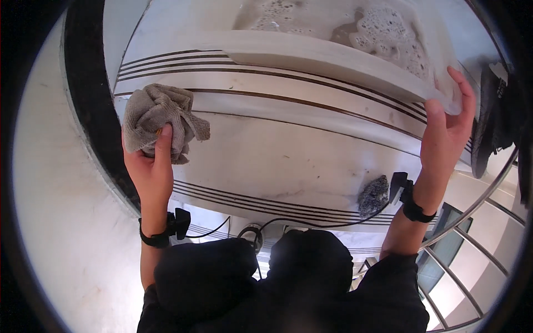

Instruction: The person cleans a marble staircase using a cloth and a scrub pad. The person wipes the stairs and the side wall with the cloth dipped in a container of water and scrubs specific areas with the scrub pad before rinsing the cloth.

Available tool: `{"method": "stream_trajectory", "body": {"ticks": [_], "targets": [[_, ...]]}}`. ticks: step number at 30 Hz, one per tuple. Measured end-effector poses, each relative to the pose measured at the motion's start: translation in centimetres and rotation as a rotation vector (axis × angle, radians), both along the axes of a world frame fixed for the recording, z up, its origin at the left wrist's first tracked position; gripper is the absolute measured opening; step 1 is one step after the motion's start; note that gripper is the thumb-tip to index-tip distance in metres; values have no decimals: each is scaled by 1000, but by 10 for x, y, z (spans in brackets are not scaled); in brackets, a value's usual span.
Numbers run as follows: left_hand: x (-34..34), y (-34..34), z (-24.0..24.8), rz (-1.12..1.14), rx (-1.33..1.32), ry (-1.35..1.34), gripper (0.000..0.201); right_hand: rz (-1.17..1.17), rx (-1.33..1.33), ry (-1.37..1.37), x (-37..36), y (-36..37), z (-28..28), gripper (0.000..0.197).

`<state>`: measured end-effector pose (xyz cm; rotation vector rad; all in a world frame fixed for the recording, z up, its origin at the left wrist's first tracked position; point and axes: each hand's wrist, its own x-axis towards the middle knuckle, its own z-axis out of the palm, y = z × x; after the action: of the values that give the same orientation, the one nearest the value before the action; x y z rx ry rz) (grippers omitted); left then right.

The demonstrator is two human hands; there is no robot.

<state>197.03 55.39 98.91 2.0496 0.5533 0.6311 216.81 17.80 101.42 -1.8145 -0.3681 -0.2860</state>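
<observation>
My left hand (151, 166) is closed on a crumpled grey cloth (155, 119), pressed against a white marble stair step (288, 161) at its left end. My right hand (447, 130) rests with spread fingers on the right edge of the riser of the step above (333, 61). Both wrists wear black bands with small devices and cables. Soapy foam (388, 33) lies on the upper step's tread.
Dark grooved strips run across the step edges (266, 197). A dark grey scrubbing pad (373, 195) lies on the step near my right wrist. A black wall border (89, 111) curves along the left. A metal railing (488, 188) and a dark hanging cloth (494, 122) are at the right.
</observation>
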Motion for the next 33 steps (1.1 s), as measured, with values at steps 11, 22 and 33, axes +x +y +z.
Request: {"method": "stream_trajectory", "body": {"ticks": [11,22,33], "targets": [[18,-6,-26,22,3,-50,51,76,73,-25,-6,37,-1,44],[4,36,-46,56,-76,-251,58,0,-126,-86,3,70,11,43],[-8,74,-55,135,-235,-270,50,83,-19,110,6,110,21,47]]}}
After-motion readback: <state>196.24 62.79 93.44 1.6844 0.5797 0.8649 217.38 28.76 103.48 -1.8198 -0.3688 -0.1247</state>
